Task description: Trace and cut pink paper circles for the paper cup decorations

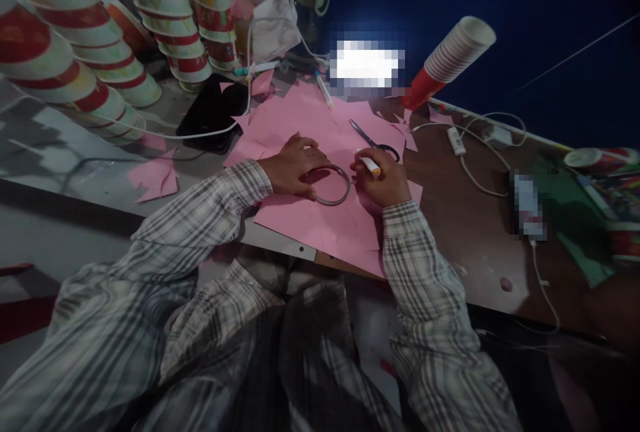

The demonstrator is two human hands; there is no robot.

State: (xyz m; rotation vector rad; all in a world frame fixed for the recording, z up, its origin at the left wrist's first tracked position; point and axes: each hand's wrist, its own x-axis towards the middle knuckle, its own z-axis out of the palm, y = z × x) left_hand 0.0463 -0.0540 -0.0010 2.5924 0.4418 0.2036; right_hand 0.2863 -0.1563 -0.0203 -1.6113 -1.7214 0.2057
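Overlapping sheets of pink paper [325,229] cover the middle of the table under both hands. A thin round ring [349,185] lies flat on the paper. My left hand [293,164] grips its left edge, thumb at the near side and fingers at the far side. In my right hand [385,181], just right of the ring, a white marker with an orange end [369,164] is held between closed fingers; its tip is hidden. Beyond that hand lie dark-handled scissors [373,141], their blades pointing away to the left. A second marker [323,90] rests farther back on the paper.
Tall stacks of red and white paper cups [170,39] stand at the left, by a black phone [215,112]. Another cup stack [450,59] leans at the back right. White cables [480,182] trail over the right side. Pink scraps [155,175] lie at left.
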